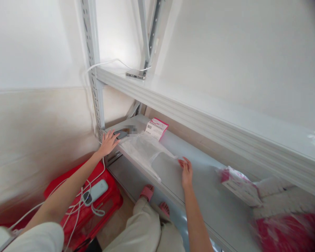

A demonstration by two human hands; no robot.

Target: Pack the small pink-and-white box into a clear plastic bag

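A thin white translucent plastic bag (pixel 140 148) lies flat on the grey lower shelf, its handles pointing to the right. My right hand (pixel 187 171) has its fingers drawn together on the tip of the far handle. At the shelf's left end my left hand (pixel 109 143) rests with fingers stretched out, touching the near side of a dark flat object (pixel 120 134) that looks like a phone, partly blurred out. Just behind the bag sits a white and pink box (pixel 156 128).
Above runs a white upper shelf (pixel 186 108) holding a small flat device (pixel 135 74) with a white cable. A pink and white package (pixel 240 185) lies to the right, beside plastic-wrapped goods (pixel 291 231). Below left, a red stool (pixel 107 196) carries a white power bank (pixel 96 192) and tangled cables.
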